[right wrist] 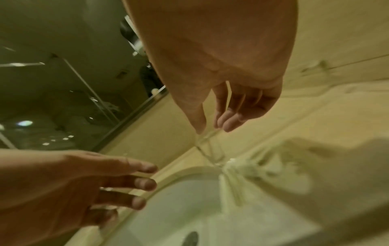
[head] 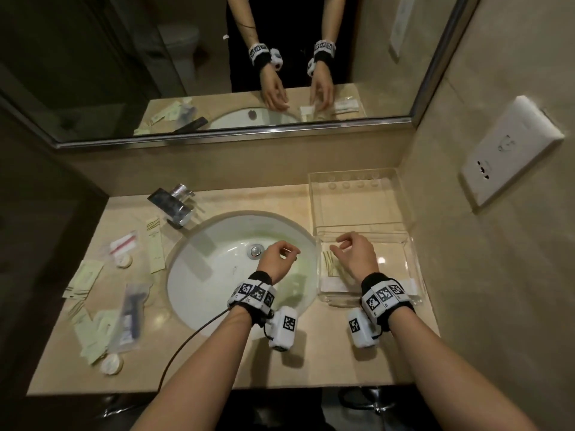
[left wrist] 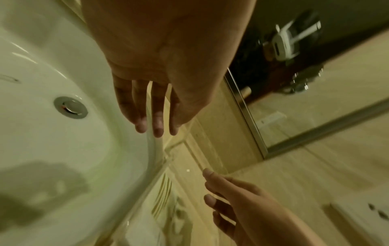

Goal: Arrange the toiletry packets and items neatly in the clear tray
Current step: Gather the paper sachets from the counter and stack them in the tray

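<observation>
Both forearms are bare, with no sleeves in sight. Each wrist carries a black fabric band [head: 260, 276] wrapped by a white strap of square panels printed with black-and-white checker-like codes [head: 384, 295], and a rounded white camera box [head: 283, 328] bearing one such code hangs from the inner side of each band. A thin black cable [head: 193, 337] runs from the left wrist's unit back along the forearm.
</observation>
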